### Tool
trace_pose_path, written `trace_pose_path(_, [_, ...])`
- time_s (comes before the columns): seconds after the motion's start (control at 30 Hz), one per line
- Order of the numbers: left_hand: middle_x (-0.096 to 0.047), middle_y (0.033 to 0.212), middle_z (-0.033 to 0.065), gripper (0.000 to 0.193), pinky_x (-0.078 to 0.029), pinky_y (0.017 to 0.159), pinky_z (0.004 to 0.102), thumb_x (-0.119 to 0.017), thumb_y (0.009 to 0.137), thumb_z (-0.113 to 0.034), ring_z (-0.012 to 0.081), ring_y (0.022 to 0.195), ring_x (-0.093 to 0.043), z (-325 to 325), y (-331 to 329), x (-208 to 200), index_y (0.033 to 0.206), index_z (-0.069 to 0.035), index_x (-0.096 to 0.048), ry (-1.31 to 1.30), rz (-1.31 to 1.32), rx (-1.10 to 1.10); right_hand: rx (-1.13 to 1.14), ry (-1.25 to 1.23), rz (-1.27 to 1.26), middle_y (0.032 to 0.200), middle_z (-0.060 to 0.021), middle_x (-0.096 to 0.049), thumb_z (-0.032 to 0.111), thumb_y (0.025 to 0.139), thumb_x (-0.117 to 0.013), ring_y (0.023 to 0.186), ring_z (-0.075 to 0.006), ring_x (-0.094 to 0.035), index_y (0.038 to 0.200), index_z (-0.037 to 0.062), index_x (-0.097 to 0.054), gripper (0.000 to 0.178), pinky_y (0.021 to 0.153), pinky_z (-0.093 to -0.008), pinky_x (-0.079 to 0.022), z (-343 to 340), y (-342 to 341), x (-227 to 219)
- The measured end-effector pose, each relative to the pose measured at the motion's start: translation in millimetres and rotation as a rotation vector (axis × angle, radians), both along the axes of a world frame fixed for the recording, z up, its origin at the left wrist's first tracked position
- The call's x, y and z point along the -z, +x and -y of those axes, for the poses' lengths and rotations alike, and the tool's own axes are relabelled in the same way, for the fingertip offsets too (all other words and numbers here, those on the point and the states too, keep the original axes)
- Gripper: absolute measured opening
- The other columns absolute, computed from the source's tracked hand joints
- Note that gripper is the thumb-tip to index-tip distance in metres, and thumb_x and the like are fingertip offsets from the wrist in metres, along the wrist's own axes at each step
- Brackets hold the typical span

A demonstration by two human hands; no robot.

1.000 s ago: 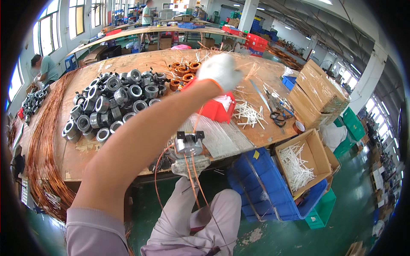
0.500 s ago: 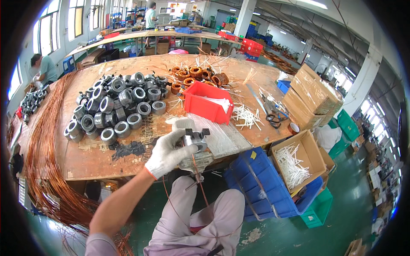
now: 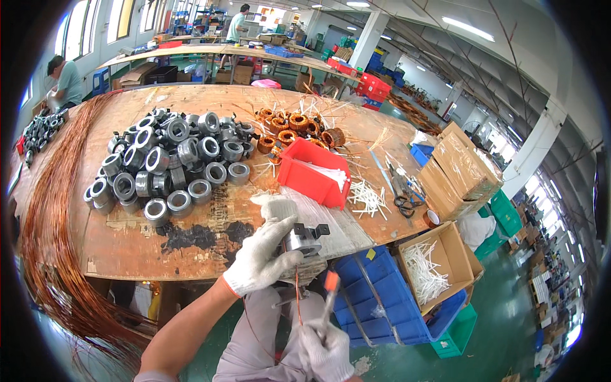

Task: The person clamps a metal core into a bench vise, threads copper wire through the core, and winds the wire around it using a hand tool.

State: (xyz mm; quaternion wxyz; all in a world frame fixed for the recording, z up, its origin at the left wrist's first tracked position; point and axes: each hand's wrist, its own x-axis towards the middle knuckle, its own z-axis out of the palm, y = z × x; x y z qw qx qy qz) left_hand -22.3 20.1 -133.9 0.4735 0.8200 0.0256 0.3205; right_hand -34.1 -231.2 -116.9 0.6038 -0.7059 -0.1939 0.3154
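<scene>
- Change since the earlier views: the left hand [image 3: 263, 254], which I had seen stretched out over the table [image 3: 127, 245] and then drawn back to its near edge, was now closed around the metal stator core [image 3: 304, 239] there, at 6 o'clock from the red bin [image 3: 305, 178].
- The right hand [image 3: 328, 350], absent a moment before, had come in at the bottom, fist wrapped on an orange-tipped tool [image 3: 330, 296] whose tip pointed up toward the core; copper wire [image 3: 297, 299] hung below it (I judged winding work had resumed).
- Containers: the red bin held white strips; the open cardboard box [image 3: 439, 270], at 4 o'clock from the core, held loose white ties.
- The blue crates [image 3: 382, 299] under the table edge showed no contents I could make out.
- Bare steel cores [image 3: 165, 162] lay heaped at 10 o'clock, wound copper coils [image 3: 296, 127] at 12 o'clock.
</scene>
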Motion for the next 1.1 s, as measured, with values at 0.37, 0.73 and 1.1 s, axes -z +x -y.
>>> trace_pose_path(0.37, [-0.064,0.087,0.009,0.024,-0.056,0.085,0.0416,-0.072,0.08,-0.027,0.0275,0.083,-0.066,35,-24,-11,0.092,-0.006,-0.07,0.972,0.338,0.312,0.129,-0.223,0.473,0.069,0.0033,-0.061,0.012,0.1,-0.065,0.059,-0.0058,-0.057,0.1,0.0039,-0.071,0.01,0.054,-0.0252,-0.045,45,-32,-55])
trace_pose_path(0.73, [-0.037,0.062,-0.0045,0.043,-0.027,0.044,0.0282,-0.06,0.104,-0.043,0.0076,0.048,-0.031,-52,77,-54,0.081,-0.007,-0.057,-1.239,0.015,0.209,-0.131,-0.381,0.596,0.083,-0.0163,-0.064,0.021,0.103,-0.059,0.077,-0.0331,-0.068,0.125,0.0008,-0.059,0.03,0.067,-0.0435,-0.053,31,-25,-90])
trace_pose_path(1.1, [-0.031,0.058,-0.008,0.047,-0.026,0.043,0.027,-0.062,0.102,-0.051,0.0065,0.045,-0.029,-68,190,-69,0.078,-0.011,-0.056,-0.844,-0.295,0.295,-0.287,-0.367,0.316,0.08,-0.0067,-0.066,0.022,0.103,-0.061,0.06,-0.0122,-0.06,0.118,-0.0012,-0.062,0.027,0.055,-0.0299,-0.048,-39,102,-52])
